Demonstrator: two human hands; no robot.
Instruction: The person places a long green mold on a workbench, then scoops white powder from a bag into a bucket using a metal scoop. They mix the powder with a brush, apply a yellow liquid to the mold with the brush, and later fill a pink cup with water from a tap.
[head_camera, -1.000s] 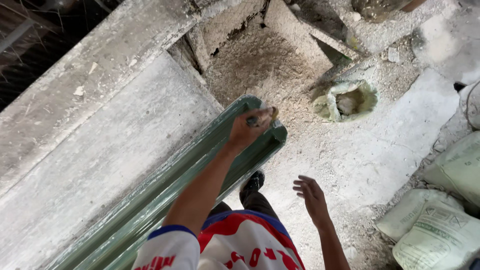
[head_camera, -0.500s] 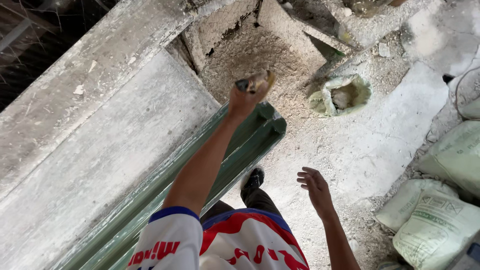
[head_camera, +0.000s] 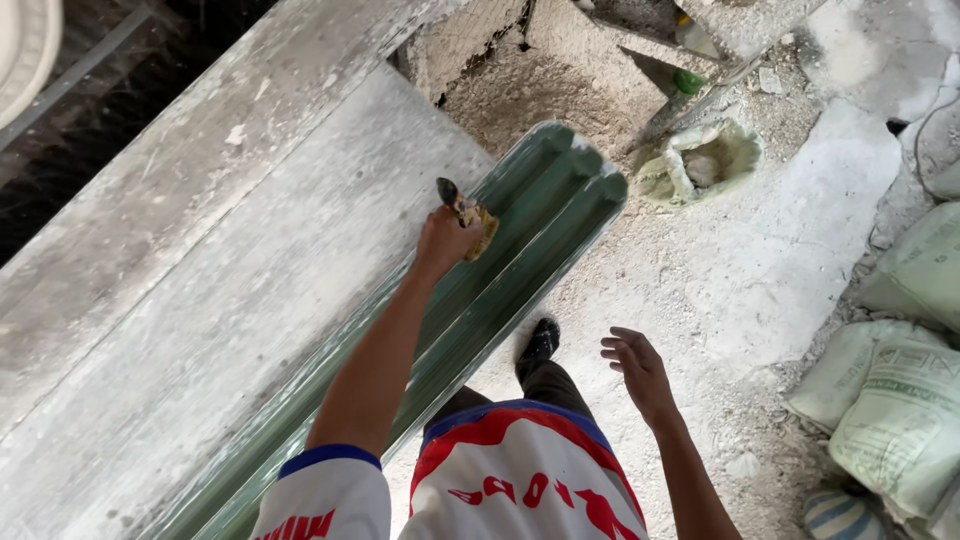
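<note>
The left hand (head_camera: 443, 238) is closed around a paintbrush (head_camera: 462, 210) with yellowish bristles, pressed against the left edge of the green ribbed panel (head_camera: 520, 260) that leans along the grey concrete slab (head_camera: 200, 300). The right hand (head_camera: 640, 370) hangs open and empty above the dusty floor (head_camera: 740, 270), near the cement sacks (head_camera: 890, 400). The step in hand looks like brushing the panel's far end; a steady stroke along the ribs seems called for.

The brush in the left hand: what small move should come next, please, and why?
Probably draw the brush along the green ribbed panel toward its far end. The left hand holds it against the panel's left ribs, and the right hand hangs free and open, away from the panel.
</note>
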